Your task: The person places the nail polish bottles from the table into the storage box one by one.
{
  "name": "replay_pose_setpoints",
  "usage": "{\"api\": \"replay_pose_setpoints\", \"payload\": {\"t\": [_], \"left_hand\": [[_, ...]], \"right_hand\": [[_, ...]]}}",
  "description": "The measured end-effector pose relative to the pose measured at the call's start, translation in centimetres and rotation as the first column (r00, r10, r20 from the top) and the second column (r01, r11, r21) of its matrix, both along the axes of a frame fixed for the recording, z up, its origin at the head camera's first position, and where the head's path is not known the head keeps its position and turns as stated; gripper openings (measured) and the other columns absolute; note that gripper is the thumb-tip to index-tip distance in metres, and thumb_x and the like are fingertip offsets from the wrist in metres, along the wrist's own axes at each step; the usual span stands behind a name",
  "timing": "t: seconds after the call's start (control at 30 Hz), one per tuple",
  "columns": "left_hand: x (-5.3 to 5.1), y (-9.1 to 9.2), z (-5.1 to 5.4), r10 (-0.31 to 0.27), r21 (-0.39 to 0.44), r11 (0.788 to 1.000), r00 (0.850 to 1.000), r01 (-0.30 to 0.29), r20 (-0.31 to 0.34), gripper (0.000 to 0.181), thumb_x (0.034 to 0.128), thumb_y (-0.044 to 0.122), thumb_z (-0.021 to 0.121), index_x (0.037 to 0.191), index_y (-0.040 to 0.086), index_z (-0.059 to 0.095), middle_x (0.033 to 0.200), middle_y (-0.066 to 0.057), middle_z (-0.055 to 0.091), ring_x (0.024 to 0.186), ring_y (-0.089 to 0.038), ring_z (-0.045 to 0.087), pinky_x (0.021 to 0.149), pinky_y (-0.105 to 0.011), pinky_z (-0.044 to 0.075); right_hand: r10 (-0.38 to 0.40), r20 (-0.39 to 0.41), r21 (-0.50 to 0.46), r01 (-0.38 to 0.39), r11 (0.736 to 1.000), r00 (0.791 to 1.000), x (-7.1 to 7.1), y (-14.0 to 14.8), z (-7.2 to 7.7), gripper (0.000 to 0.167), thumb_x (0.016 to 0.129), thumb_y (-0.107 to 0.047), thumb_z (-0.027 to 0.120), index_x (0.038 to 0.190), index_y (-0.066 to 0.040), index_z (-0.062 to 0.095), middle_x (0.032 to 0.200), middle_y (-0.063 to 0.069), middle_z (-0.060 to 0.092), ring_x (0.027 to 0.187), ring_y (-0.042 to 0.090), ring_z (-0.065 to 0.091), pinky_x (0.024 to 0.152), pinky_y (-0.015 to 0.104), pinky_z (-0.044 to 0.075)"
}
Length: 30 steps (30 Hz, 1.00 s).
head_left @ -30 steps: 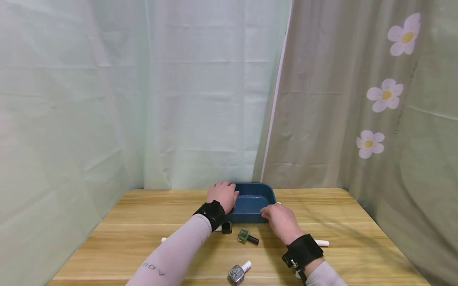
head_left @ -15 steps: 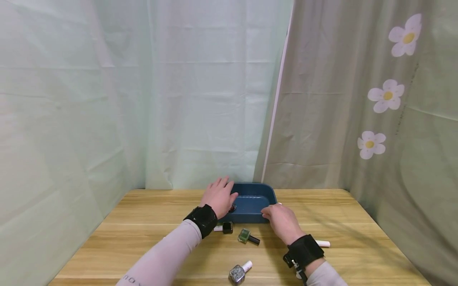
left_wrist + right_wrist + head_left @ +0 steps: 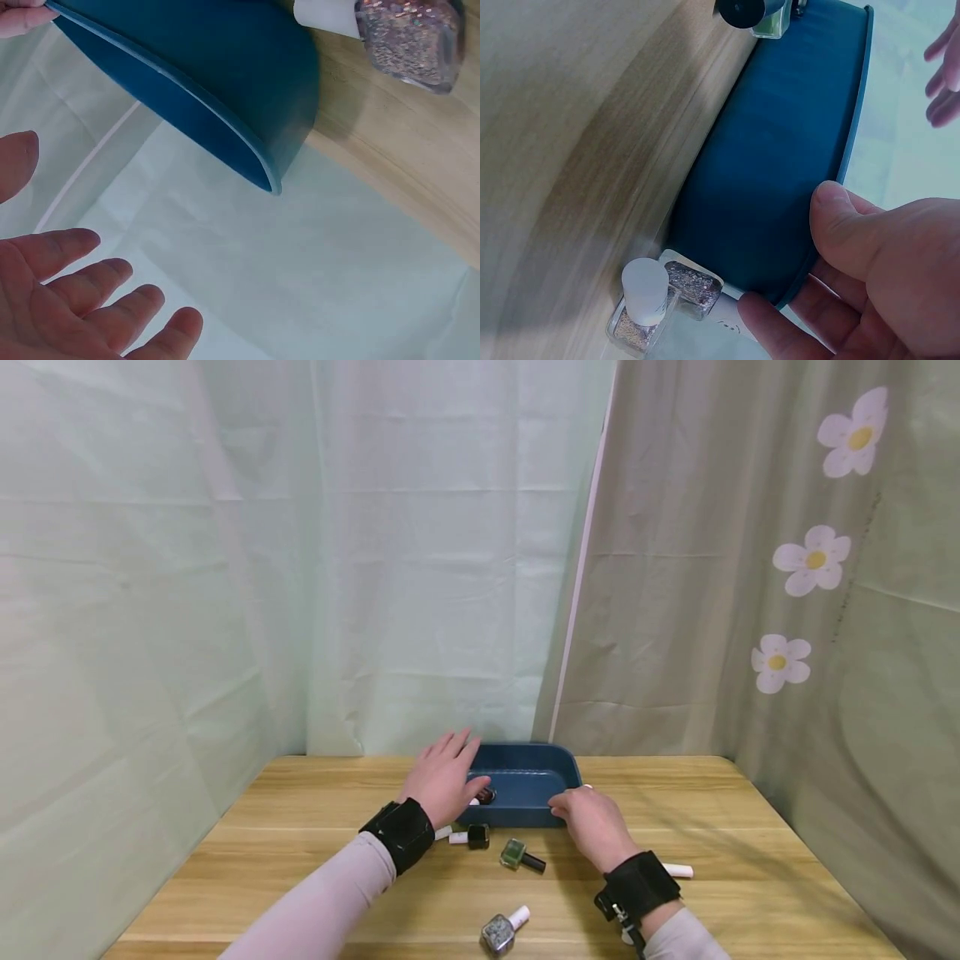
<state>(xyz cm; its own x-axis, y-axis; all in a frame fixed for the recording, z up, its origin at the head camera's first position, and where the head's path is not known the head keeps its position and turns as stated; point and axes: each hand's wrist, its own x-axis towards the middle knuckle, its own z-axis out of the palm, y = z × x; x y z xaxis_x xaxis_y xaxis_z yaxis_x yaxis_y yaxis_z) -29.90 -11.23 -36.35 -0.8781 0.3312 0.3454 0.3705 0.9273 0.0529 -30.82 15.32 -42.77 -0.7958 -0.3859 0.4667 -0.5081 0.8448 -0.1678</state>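
Observation:
A dark blue tray (image 3: 525, 817) stands near the table's back edge, with a dark nail polish bottle (image 3: 486, 795) lying inside at its left. My left hand (image 3: 437, 783) is spread beside the tray's left end; its fingers (image 3: 124, 319) hold nothing in the left wrist view. At the front right corner my right hand (image 3: 596, 828) pinches the tray's rim, thumb outside and some fingers behind it. Just in front of the tray lie a black nail polish bottle (image 3: 477, 837) and a green one (image 3: 513, 853) with a black cap.
A grey glitter nail polish bottle (image 3: 497, 935) lies near the front. One white cap (image 3: 678, 870) shows past the right wrist, another (image 3: 443, 832) near the left wrist. Two glitter bottles, one lying (image 3: 694, 289) and one white-capped (image 3: 645, 300), sit by the tray's right end. Curtains surround the table.
My left hand has drawn back leftward from over the tray with its fingers spreading, uncovering the bottle inside. The right hand stays at the tray's rim.

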Motion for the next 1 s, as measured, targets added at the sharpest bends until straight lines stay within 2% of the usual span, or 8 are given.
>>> {"api": "replay_pose_setpoints", "payload": {"t": [0.23, 0.47, 0.63, 0.8, 1.0], "left_hand": [[1.5, -1.1, -0.5, -0.029, 0.013, 0.999, 0.999, 0.030, -0.031, 0.069, 0.1069, 0.042, 0.074, 0.161, 0.004, 0.053, 0.168, -0.021, 0.047, 0.156, -0.044, 0.043, 0.124, -0.063, 0.037], [2.6, -2.1, -0.8, -0.027, 0.015, 1.000, 1.000, 0.028, -0.013, 0.070, 0.1072, 0.042, 0.073, 0.162, 0.004, 0.052, 0.169, -0.021, 0.046, 0.157, -0.043, 0.042, 0.125, -0.063, 0.035], [3.3, -2.7, -1.2, -0.043, 0.005, 0.999, 0.999, 0.043, -0.033, 0.071, 0.1054, 0.043, 0.076, 0.160, 0.003, 0.055, 0.165, -0.022, 0.050, 0.154, -0.044, 0.045, 0.124, -0.063, 0.037], [4.2, -3.4, -1.8, -0.064, -0.003, 0.998, 0.996, 0.064, -0.062, 0.070, 0.1032, 0.042, 0.079, 0.156, 0.001, 0.058, 0.161, -0.023, 0.054, 0.150, -0.044, 0.050, 0.121, -0.063, 0.040], [5.2, -4.2, -2.5, -0.071, 0.020, 0.997, 0.996, 0.072, -0.061, 0.071, 0.1006, 0.041, 0.082, 0.154, 0.000, 0.059, 0.159, -0.023, 0.057, 0.147, -0.045, 0.053, 0.118, -0.064, 0.043]], "right_hand": [[0.004, -0.006, -0.001, -0.004, 1.000, 1.000, -0.1, 0.0, -0.1, 0.007, 0.096, -0.003, 0.083, 0.095, -0.010, 0.085, 0.085, -0.001, 0.078, 0.079, 0.020, 0.071, 0.073, 0.042, 0.061], [0.002, -0.006, 0.000, -0.002, 1.000, 1.000, -0.1, 0.0, 0.0, 0.006, 0.096, -0.004, 0.083, 0.095, -0.010, 0.085, 0.085, -0.001, 0.078, 0.079, 0.020, 0.071, 0.073, 0.042, 0.061], [0.004, -0.011, 0.003, -0.004, 1.000, 1.000, 0.0, 0.0, 0.0, 0.007, 0.096, -0.004, 0.083, 0.095, -0.011, 0.085, 0.085, -0.001, 0.078, 0.078, 0.020, 0.071, 0.073, 0.042, 0.061], [0.003, -0.004, 0.001, -0.003, 1.000, 1.000, 0.1, 0.0, 0.0, 0.007, 0.096, -0.004, 0.083, 0.095, -0.011, 0.084, 0.085, -0.001, 0.078, 0.077, 0.019, 0.070, 0.072, 0.041, 0.060], [0.005, -0.006, 0.003, -0.005, 1.000, 1.000, 0.1, 0.0, 0.0, 0.007, 0.096, -0.004, 0.082, 0.094, -0.011, 0.084, 0.084, -0.001, 0.078, 0.077, 0.019, 0.070, 0.072, 0.041, 0.060]]}}
